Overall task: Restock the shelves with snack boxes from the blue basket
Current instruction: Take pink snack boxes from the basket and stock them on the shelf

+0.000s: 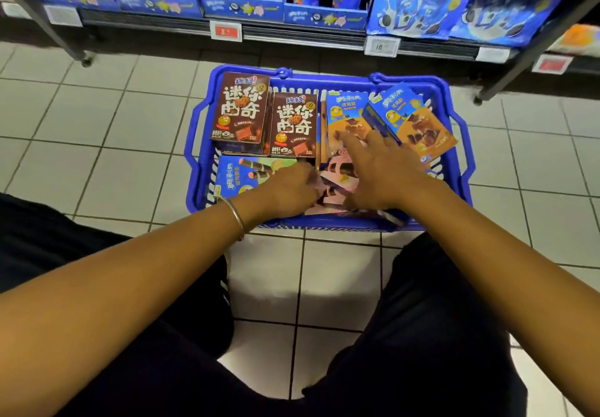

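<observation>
The blue basket stands on the tiled floor below the shelf. It holds two brown cookie boxes, blue-and-orange boxes, a blue-and-green box and a pink box. My left hand reaches into the basket's near side with fingers curled at the left edge of the pink box. Over that same pink box lies my right hand, its fingers spread and straight and reaching toward the blue-and-orange boxes.
The bottom shelf runs along the top of the view, stocked with blue snack packs and large blue bags. Price tags hang on its edge. Shelf legs stand on the white tiles. My dark-trousered knees flank the basket.
</observation>
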### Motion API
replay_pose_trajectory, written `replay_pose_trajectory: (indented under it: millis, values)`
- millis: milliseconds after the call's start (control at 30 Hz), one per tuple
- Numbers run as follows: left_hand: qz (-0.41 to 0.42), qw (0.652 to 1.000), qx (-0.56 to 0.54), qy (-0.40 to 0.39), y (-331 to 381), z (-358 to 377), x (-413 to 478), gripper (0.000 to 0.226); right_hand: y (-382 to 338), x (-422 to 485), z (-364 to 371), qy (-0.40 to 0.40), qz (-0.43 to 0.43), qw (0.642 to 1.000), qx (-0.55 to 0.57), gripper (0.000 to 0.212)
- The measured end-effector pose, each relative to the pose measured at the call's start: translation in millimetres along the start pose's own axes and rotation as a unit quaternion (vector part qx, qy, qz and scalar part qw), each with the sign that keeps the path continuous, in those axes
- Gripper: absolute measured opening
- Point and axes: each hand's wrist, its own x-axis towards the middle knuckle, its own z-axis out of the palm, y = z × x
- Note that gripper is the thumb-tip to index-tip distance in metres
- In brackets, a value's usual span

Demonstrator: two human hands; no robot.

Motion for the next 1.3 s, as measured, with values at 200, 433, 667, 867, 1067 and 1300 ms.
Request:
replay_pose_trajectory:
  millis: [200,433,667,867,1067,1300]
  values:
    - [-0.036,0.999,0.029,-0.028,10,20,12,0.042,32,-20,-1,0.033,-0.045,0.998,0.03,0.117]
    - [-0.051,0.976,-0.21,0.018,22,29,19,0.054,48,-30,-13,0.026,-0.036,0.999,-0.001,0.12]
    - [-0.153,0.893,-0.415,0.076,43,39,27,0.02,36,-24,-8,0.025,-0.002,1.0,0.0,0.123]
    - [-0.189,0.835,-0.515,0.027,43,35,23,0.035,42,-25,-11,0.015,-0.011,0.998,0.055,0.123]
    - [-0.146,0.871,-0.468,-0.021,45,29,30,0.053,64,-40,-13,0.132,0.028,0.979,0.152,0.079]
    - [-0.149,0.879,-0.452,-0.018,43,40,35,0.052,66,-52,25,0.174,0.229,0.802,0.523,0.06]
